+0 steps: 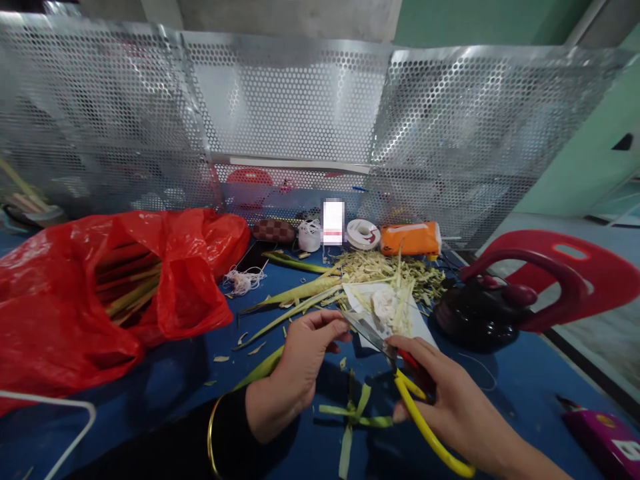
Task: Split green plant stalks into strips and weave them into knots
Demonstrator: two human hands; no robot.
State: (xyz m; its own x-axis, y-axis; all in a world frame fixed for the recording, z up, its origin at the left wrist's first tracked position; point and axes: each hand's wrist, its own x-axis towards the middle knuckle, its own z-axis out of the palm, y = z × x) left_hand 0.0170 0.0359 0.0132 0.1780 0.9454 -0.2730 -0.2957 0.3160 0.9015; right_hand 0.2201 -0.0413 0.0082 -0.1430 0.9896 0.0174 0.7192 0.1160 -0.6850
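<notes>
Right hand (pixel 447 390) grips yellow-handled metal scissors (pixel 401 384) | left hand (pixel 303 353) near blades, cannot tell its grip | green leaf-strip cross (pixel 353 418) below

A blue table (pixel 170 380) carries a red bag (pixel 197 293), leaf strips (pixel 353 414) and a black kettle (pixel 473 323).

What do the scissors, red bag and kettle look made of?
Scissors: grey metal blades, likely steel, given the sheen; smooth yellow handle, probably plastic.
Red bag: thin glossy plastic film, from its crinkles and highlights.
Kettle: shiny black body with bright reflections, perhaps enamelled metal; smooth maroon handle, probably plastic.
</notes>
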